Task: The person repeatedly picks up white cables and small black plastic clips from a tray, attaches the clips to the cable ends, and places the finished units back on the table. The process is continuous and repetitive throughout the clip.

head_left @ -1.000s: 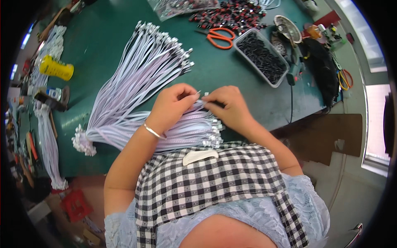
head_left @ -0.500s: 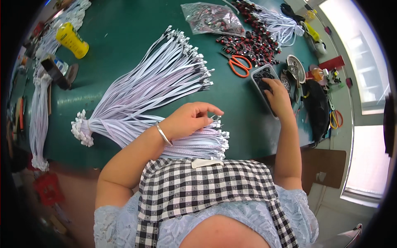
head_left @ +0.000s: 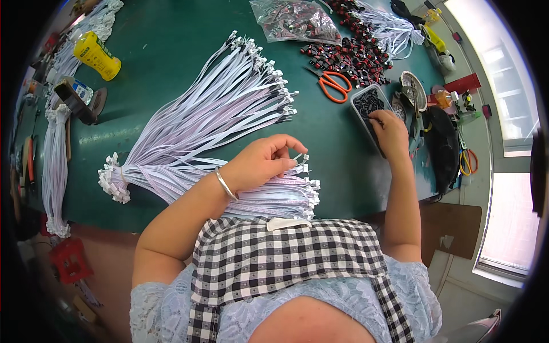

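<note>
A fanned bundle of flat white strips (head_left: pixel 194 108), some pinkish, spreads over the green table, bound at its left end and tipped with small white and dark fittings. My left hand (head_left: pixel 264 163) rests over the nearer part of the fan. Its thumb and index finger pinch one flat white strip (head_left: pixel 304 158) by the end. On the right, my right hand (head_left: pixel 390 135) reaches into a clear plastic box (head_left: pixel 382 153) of short black tube pieces (head_left: pixel 369 104). Those fingers are pressed together at the tips; whatever sits between them is hidden.
Orange-handled scissors (head_left: pixel 334 86) lie beside a heap of red and black small parts (head_left: pixel 360 60). Behind is a clear bag (head_left: pixel 294 23) of similar parts. A yellow bottle (head_left: pixel 97 56) and more strips (head_left: pixel 56 166) occupy the left; a metal dish (head_left: pixel 413 90) and black pouch (head_left: pixel 439 151) the right.
My right hand has drawn back toward the box's near right side, its fingers closing together and uncovering more black pieces. The left hand keeps its pinch, with the strip's end now raised slightly.
</note>
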The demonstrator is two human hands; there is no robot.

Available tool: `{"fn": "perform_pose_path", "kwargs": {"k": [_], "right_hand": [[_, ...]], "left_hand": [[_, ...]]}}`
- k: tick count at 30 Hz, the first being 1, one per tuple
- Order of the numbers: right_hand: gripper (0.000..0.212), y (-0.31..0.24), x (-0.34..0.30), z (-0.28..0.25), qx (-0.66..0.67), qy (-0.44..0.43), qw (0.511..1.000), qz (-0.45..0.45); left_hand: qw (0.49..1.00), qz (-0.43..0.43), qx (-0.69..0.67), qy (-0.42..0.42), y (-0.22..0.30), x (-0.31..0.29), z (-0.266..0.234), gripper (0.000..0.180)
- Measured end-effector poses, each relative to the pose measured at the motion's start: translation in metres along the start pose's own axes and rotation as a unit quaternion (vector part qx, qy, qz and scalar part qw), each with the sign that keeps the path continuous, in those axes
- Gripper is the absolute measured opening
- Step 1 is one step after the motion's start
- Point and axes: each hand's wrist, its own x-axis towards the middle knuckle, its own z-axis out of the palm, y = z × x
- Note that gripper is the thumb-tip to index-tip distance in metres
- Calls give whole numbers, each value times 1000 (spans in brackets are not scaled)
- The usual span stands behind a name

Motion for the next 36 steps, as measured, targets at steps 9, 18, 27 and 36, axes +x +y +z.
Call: {"fn": "perform_pose_path", "kwargs": {"k": [9, 18, 27, 36], "right_hand": [[13, 0, -7, -10, 232, 33, 969, 79], [13, -66, -57, 9, 265, -67, 960, -58], [12, -66, -63, 17, 217, -77, 973, -31], [13, -105, -68, 29, 663, -147, 714, 173]], "left_hand": [[1000, 3, -13, 18, 1, 2, 4, 27], [1000, -6, 2, 7, 1, 0, 5, 27], [1000, -6, -15, 27, 1, -2, 8, 28], [998, -38, 32, 39, 6, -1, 8, 15]]}}
